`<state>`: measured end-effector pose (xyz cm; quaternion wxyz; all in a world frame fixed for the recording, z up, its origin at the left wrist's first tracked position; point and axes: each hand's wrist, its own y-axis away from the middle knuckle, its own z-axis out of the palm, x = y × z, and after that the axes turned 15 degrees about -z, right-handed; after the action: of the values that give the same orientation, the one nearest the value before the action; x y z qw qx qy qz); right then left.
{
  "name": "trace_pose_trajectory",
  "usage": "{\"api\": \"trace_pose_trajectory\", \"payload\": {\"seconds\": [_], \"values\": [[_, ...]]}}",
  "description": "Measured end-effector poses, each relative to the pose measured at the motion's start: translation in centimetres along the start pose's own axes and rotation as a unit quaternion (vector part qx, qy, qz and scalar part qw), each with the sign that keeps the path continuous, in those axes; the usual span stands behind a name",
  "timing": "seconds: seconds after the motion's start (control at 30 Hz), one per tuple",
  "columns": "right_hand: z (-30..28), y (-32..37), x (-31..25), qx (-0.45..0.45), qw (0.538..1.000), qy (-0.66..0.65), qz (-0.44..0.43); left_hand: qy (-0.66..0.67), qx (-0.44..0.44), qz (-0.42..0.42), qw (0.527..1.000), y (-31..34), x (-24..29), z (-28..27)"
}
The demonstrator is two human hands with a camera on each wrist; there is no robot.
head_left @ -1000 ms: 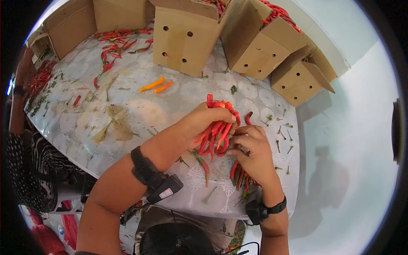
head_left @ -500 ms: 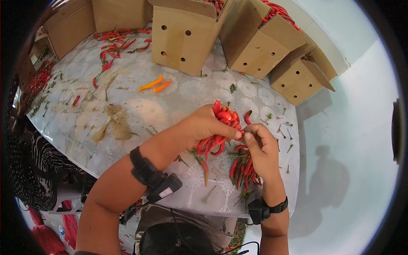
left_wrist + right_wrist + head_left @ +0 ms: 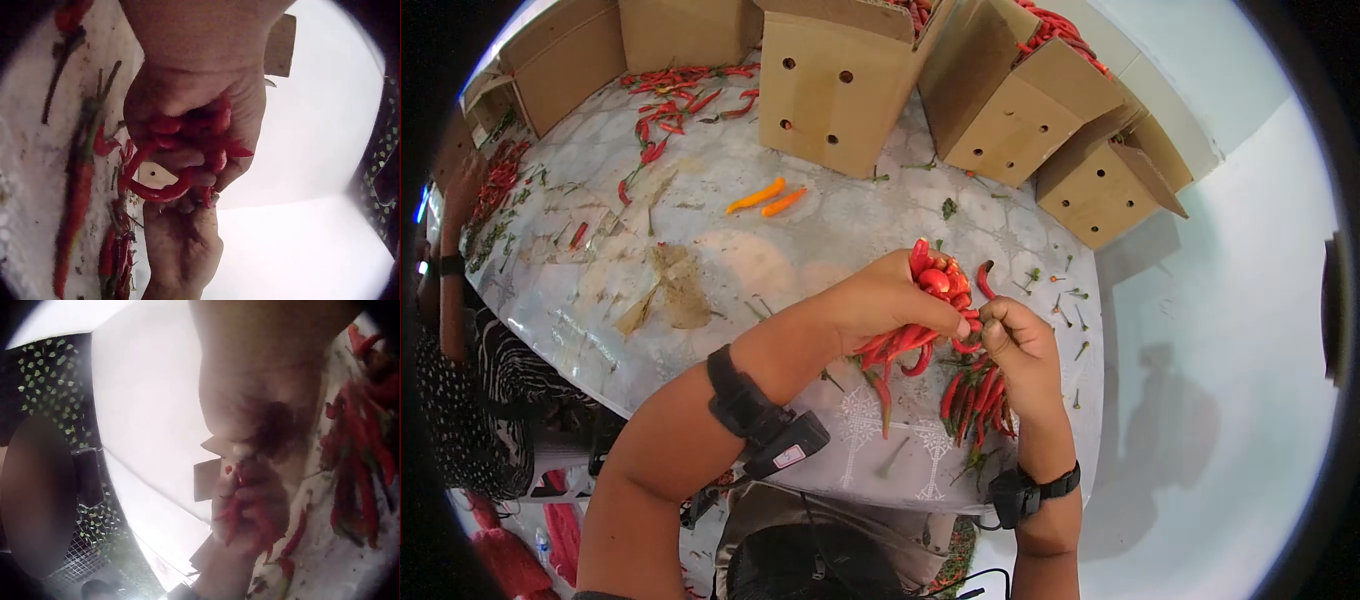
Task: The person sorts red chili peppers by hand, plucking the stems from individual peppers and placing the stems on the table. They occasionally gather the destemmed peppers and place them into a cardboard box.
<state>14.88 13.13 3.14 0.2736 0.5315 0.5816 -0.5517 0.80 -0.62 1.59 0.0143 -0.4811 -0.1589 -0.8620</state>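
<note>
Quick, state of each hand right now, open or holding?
Left hand: closed round a bunch of red chilies.
Right hand: fingers curled beside the bunch; can't tell whether they pinch anything.

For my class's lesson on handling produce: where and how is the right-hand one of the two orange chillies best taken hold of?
Probably at mid-length, from above, finger and thumb across its long sides. The right-hand orange chilli is slim and lies slantwise on the table, nothing on top. The other orange chilli lies close on its left, so keep that side of the grip narrow.
</note>
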Motion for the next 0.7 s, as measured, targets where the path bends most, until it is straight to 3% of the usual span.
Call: {"api": "trace_pose_trajectory", "payload": {"seconds": [0.3, 0.4, 0.5, 0.7], "values": [[-0.3, 0.5, 1.0, -0.017, 0.988, -0.15, 0.028, 0.004, -0.045, 0.003, 0.999, 0.3, 0.0, 0.2], [0.0, 0.5, 0.6, -0.007, 0.991, -0.129, 0.034, -0.013, -0.029, -0.006, 0.999, 0.3, 0.0, 0.3], [0.0, 0.0, 0.1, -0.028, 0.999, 0.038, 0.005, -0.051, 0.003, -0.022, 0.998, 0.0, 0.1, -0.5], [0.7, -0.2, -0.3, 0.015, 0.995, 0.101, 0.001, -0.044, 0.05, -0.013, 0.998, -0.1, 0.0, 0.0]]}}
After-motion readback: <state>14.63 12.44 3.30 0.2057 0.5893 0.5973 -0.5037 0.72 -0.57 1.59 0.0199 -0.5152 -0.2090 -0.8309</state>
